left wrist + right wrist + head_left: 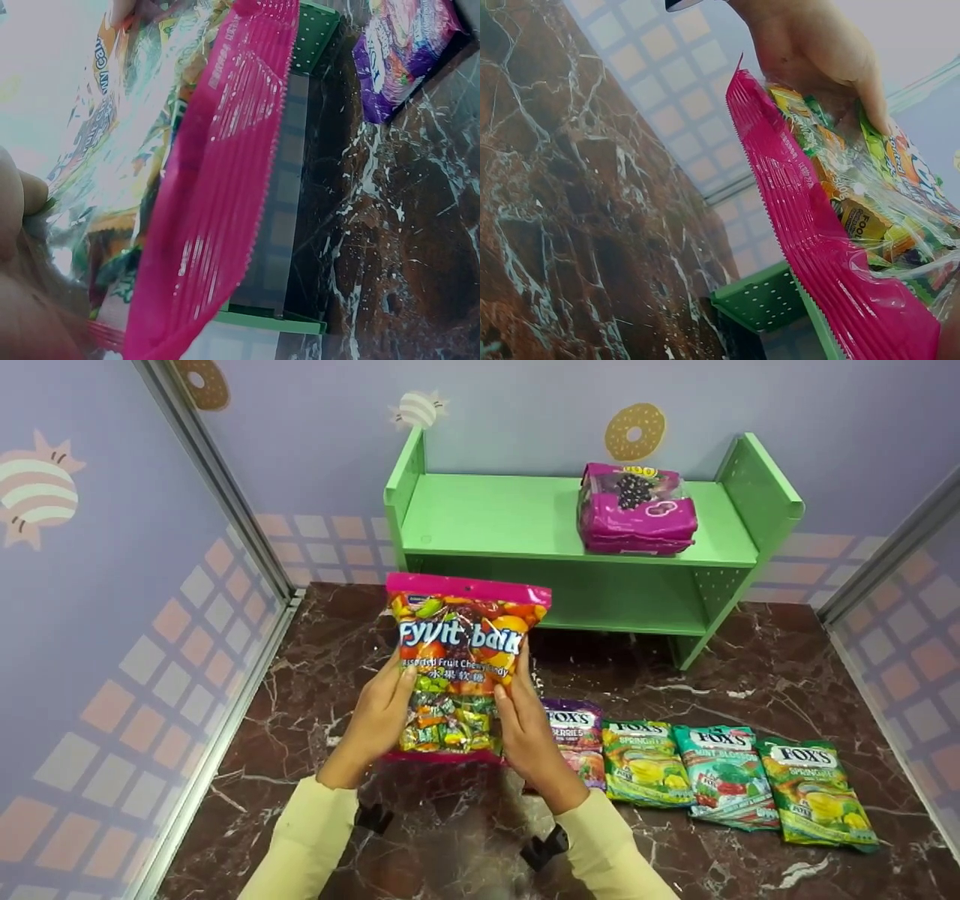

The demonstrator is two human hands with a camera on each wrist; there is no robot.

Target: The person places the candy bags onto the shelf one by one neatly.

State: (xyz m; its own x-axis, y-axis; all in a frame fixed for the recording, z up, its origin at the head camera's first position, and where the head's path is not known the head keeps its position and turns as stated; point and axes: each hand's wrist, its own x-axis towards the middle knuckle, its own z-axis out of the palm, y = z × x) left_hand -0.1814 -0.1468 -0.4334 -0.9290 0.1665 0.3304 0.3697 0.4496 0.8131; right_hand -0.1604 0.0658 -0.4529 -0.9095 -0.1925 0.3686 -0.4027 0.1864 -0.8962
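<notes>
Between both hands a bag of fruit chewy candy [457,637] is held up, its printed front facing the head camera. It has pink strips at top and bottom and a clear lower part with wrapped candies showing. My left hand [379,709] grips its left side, thumb on the front. On the right side my right hand [529,727] grips it the same way, partly covering a purple candy bag [581,735] on the floor behind. In the right wrist view the bag's pink bottom seal [802,217] hangs below the fingers.
A green two-tier shelf [495,514] stands against the back wall, with a purple package [637,514] on its top right. Green-yellow [646,765], teal [727,780] and another green-yellow candy bag [817,795] lie in a row on the dark marble floor [247,780]. Patterned walls enclose the sides.
</notes>
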